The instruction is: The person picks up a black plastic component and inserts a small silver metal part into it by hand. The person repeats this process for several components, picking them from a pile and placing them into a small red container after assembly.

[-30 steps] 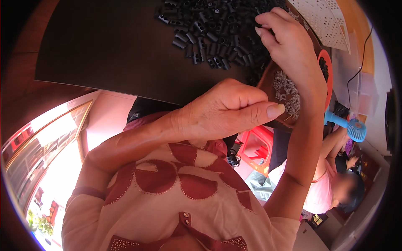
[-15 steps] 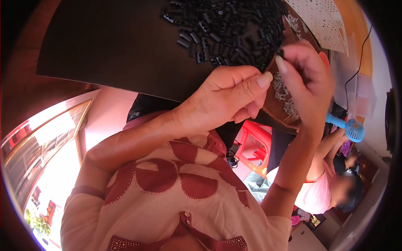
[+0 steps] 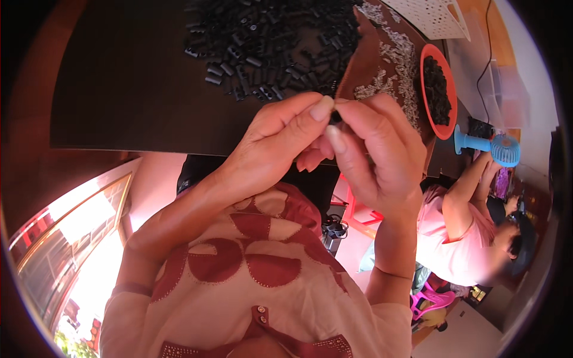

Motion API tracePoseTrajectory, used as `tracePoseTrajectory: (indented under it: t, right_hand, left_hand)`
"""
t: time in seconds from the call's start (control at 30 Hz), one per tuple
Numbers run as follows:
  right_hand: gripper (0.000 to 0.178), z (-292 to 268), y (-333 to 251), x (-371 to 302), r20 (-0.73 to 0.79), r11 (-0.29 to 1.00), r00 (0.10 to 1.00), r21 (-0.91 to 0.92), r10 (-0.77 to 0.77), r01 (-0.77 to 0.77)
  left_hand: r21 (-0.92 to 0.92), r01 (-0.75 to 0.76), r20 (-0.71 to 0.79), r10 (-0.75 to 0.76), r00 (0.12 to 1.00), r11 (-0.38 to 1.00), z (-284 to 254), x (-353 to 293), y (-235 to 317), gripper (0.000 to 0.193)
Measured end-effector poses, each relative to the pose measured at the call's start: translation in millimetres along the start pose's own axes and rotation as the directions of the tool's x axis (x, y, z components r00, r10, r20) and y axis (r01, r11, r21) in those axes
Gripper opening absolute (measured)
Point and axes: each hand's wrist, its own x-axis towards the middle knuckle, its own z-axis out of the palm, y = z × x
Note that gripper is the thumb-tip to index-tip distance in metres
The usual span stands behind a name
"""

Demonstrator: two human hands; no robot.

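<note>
My hands meet in front of my chest, over the near edge of the dark table. My right hand (image 3: 385,146) pinches a small black piece (image 3: 335,117) between thumb and forefinger. Against it, my left hand (image 3: 277,134) is closed in a pinch, thumb tip touching the right fingertips; what it holds is hidden. Beyond them lies a heap of short black plastic tubes (image 3: 256,59), some with round holes. To the right, many tiny silvery pieces, like small springs (image 3: 403,56), are strewn on a brown cloth (image 3: 367,51).
A red bowl (image 3: 452,95) full of small black parts stands at the right. Near it is a blue handheld fan (image 3: 505,150); a white perforated basket (image 3: 427,18) sits at the far right. A person in pink (image 3: 447,232) sits at my right. The dark table (image 3: 125,89) spreads leftward.
My right hand has come left and down to meet my left hand, bringing the small black piece against its fingertips. The view has shifted right, so the red bowl now shows.
</note>
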Motion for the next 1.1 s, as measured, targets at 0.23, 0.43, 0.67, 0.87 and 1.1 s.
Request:
tracePoseTrajectory:
  t: [0.23, 0.43, 0.67, 0.87, 1.1]
  right_hand:
    - [0.014, 9.3, 2.7, -8.3, -0.144, 0.979, 0.984, 0.191, 0.101, -0.073]
    - [0.007, -26.5, 22.0, -2.5, -0.079, 0.963, 0.960, 0.040, 0.268, -0.265]
    - [0.012, -67.9, 109.6, 7.1, 0.053, 0.875, 0.944, -0.396, 0.327, -0.280]
    - [0.012, -56.5, 120.8, 16.7, 0.217, 0.743, 0.938, -0.667, 0.271, -0.060]
    - [0.010, -65.3, 119.7, 11.6, 0.096, 0.913, 0.933, -0.266, 0.345, -0.310]
  left_hand:
    - [-0.042, -0.030, -0.017, 0.030, 0.999, 0.999, 4.8, 1.2, -0.9, 0.033]
    - [-0.004, -0.021, 0.027, 0.021, 0.999, 1.000, -3.4, 2.3, 0.1, 0.032]
    - [0.033, -0.036, 0.022, 0.035, 0.999, 0.999, -4.1, 2.7, -0.1, 0.027]
    - [-0.001, -0.014, 0.021, 0.014, 1.000, 1.000, -5.4, 2.2, -0.6, 0.028]
    - [0.015, -0.005, 0.032, 0.004, 0.999, 1.000, -6.1, 5.2, 0.6, 0.028]
